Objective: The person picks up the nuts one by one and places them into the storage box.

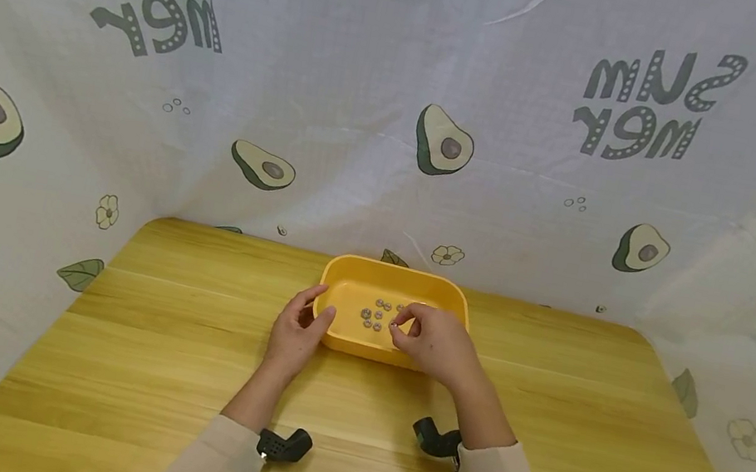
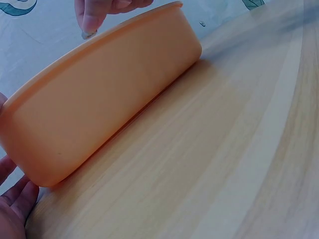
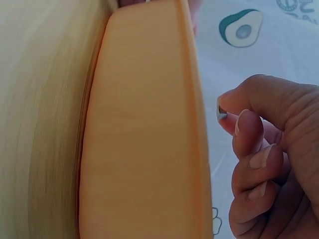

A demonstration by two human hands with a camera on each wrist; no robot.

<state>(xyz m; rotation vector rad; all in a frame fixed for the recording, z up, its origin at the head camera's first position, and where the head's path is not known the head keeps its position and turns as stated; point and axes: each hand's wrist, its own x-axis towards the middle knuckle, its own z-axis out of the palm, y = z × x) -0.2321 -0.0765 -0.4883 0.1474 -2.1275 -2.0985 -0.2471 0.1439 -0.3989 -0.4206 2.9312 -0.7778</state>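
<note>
A yellow plastic tray (image 1: 354, 347) sits toward the back of the table, with several small metal nuts (image 1: 367, 313) scattered over its floor. My left hand (image 1: 294, 333) holds the tray's left end, thumb at the rim and fingers against the outside of the wall. Over the right half of the tray, my right hand (image 1: 438, 344) pinches one small metal nut (image 3: 221, 114) between thumb and index finger. The other fingers of that hand curl in toward the palm. Seen in the right wrist view, the pinched nut is above the rim level.
The wood-grain table (image 1: 187, 371) extends around the tray on both sides and in front. Behind it hangs a pale cloth (image 1: 371, 100) printed with avocados and lettering. Black wrist-worn devices (image 1: 285, 445) stick out beside both sleeves.
</note>
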